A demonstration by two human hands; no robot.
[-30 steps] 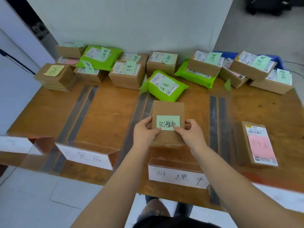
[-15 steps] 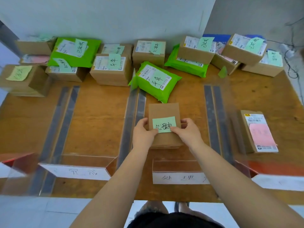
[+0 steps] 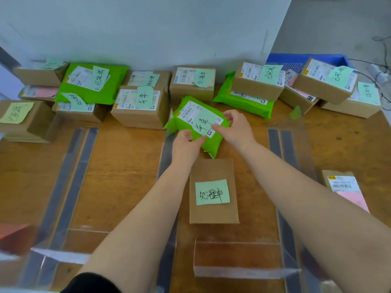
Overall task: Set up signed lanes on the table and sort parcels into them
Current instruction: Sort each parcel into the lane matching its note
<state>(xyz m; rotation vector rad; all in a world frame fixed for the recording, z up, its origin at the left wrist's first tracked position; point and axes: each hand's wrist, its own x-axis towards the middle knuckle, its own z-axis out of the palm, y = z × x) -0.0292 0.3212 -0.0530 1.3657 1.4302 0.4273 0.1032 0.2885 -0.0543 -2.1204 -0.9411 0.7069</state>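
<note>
A flat brown box (image 3: 213,212) with a green handwritten note lies alone in the middle lane, nothing touching it. Just beyond it sits a green mailer bag (image 3: 186,125) with a white label and a green note. My left hand (image 3: 186,144) grips the bag's near left edge. My right hand (image 3: 237,127) curls round its right side, fingertips on the label. Grey tape strips (image 3: 281,149) mark the lanes on the wooden table (image 3: 127,157). Clear sign holders (image 3: 239,271) stand at the near edge.
Many brown boxes and two more green bags, most with green notes, line the wall: a stack at far left (image 3: 23,119), a box with a note (image 3: 139,106), boxes at back right (image 3: 325,81). A pink-labelled box (image 3: 347,189) lies in the right lane.
Both hands let go of the flat brown box in the middle lane and reached forward to the green mailer bag, which they now hold. The view tilted down and closer.
</note>
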